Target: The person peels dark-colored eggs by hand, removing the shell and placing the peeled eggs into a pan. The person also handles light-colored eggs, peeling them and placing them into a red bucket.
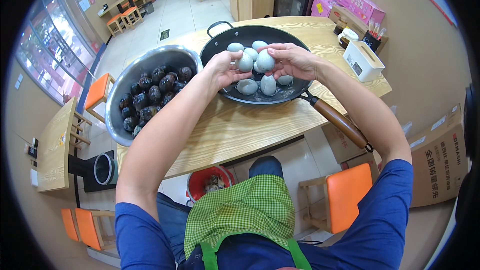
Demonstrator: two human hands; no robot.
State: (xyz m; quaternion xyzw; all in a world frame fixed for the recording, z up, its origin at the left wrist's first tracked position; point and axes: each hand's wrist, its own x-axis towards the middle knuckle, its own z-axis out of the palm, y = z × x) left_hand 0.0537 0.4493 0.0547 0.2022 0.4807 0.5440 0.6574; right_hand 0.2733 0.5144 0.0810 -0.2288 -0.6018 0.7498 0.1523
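Nearest, a green checked apron [240,207]; past it, a red bucket [195,184] shows below the table [250,127]. At the right, a brown carton [435,162] bears dark printed characters and pale labels. The wooden handle [340,120] juts past the tabletop near the right forearm. The left hand [224,69] grips one pale egg [244,63], the right hand [296,61] a second egg [265,62], over more in the black pan [282,39]. Just left sits a steel bowl [131,70] of dark eggs [154,93]. Beyond stand a labelled white tissue box [363,61] and printed pink boxes [361,5].
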